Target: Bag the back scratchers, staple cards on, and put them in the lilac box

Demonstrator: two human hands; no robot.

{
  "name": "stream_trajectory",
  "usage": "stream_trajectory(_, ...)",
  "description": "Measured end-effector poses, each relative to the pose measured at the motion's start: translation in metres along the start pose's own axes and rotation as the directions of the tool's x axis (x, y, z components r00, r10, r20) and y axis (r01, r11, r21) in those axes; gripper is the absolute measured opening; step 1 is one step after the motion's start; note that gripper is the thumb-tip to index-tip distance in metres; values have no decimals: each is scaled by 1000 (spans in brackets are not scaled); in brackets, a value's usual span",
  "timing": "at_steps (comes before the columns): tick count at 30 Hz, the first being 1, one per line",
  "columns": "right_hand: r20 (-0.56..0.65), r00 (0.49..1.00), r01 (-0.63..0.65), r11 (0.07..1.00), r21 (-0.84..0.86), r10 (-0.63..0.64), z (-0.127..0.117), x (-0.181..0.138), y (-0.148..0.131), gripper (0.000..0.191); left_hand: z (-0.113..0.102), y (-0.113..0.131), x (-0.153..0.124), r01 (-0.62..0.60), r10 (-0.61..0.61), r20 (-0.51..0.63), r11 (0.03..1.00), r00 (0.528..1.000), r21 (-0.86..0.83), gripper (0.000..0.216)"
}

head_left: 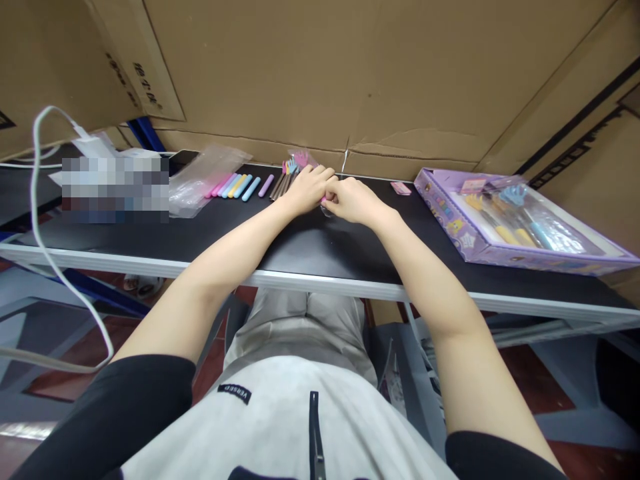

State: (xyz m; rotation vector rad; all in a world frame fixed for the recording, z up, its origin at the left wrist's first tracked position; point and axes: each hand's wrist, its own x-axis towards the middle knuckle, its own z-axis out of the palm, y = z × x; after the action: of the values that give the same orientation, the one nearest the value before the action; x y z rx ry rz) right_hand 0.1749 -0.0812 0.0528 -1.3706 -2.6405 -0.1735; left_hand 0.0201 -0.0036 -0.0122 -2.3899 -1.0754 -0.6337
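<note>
My left hand [311,187] and my right hand [353,200] meet at the far middle of the black table [280,243], fingers curled together around a small pink thing with a bit of clear plastic; what it is I cannot make out. Just left of my left hand lies a bundle of brown pencils with coloured toppers [286,179]. Further left, a row of pastel sticks [235,185] lies side by side. A clear plastic bag [200,180] lies beside them.
A purple stationery gift box [505,223] sits at the table's right end, a small pink eraser-like piece [401,188] near it. A white cable [37,200] hangs off the left edge. Cardboard sheets [350,73] wall the back. My knees are under the table.
</note>
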Motion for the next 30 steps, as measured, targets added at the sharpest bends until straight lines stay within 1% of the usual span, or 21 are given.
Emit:
stream_trajectory(3, 12, 1000, -3, 1000, -23, 3, -3, -1, -1, 23, -1, 0, 0, -10, 9, -71, 1000, 997, -10, 32)
stream_trajectory(6, 20, 1000, -9, 999, -38, 10, -3, -2, -2, 23, -1, 0, 0, -16, 13, -89, 1000, 996, -26, 33)
stream_trajectory(11, 65, 998, -15, 999, -50, 18, -5, -3, -1, 24, 6, 4, 1, -27, 25, -29, 998, 999, -52, 30)
stream_trajectory(16, 177, 984, -11, 998, -69, 23, -7, -4, 0, 27, 12, 9, 2, -50, 70, 143, 989, 987, -139, 23)
stream_trajectory(18, 206, 978, -6, 997, -78, 22, -7, -3, 1, 28, 13, 10, 1, -40, 76, 187, 981, 979, -192, 20)
stream_trajectory(22, 211, 977, -10, 995, -103, 32, -5, -2, 3, 29, 10, 8, -1, -29, 88, 198, 959, 976, -283, 15)
stream_trajectory(27, 177, 983, -13, 988, -154, 40, -2, 0, 6, 32, 7, 1, -1, -40, 122, 168, 906, 978, -422, 27)
stream_trajectory(30, 166, 985, -14, 986, -166, 42, -1, 1, 7, 34, 3, -1, -1, -23, 123, 189, 889, 974, -458, 30)
